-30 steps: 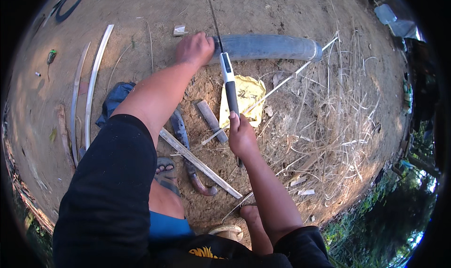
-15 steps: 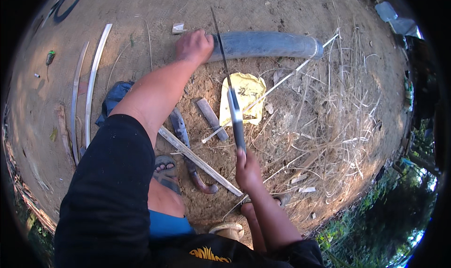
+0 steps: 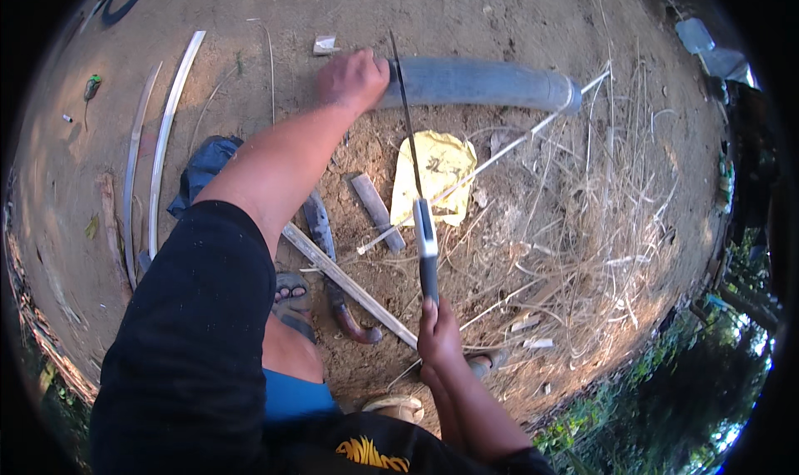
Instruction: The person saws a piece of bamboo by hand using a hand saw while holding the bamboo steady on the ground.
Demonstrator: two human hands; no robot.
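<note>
A thick grey pipe (image 3: 483,82) lies across the ground ahead of me, a ring showing near its right end. My left hand (image 3: 354,79) is closed over the pipe's left end, which it mostly hides. Just right of those fingers, the thin blade of a handsaw (image 3: 425,233) crosses the pipe. My right hand (image 3: 439,333) grips the saw's dark handle from below, nearer my body. Under the blade's lower part lies a crumpled yellow sack (image 3: 441,171). Whether the blade has cut into the pipe, I cannot tell.
A curved-handled tool (image 3: 321,229) and a short wooden piece (image 3: 376,210) lie near my feet, beside a long split strip (image 3: 349,285). Long pale strips (image 3: 169,117) lie at left, near a dark cloth (image 3: 204,175). Tangled shavings (image 3: 595,225) cover the right side.
My right hand has drawn the saw back toward my body, so the blade's tip sits lower over the pipe. My left hand keeps its hold on the pipe's end.
</note>
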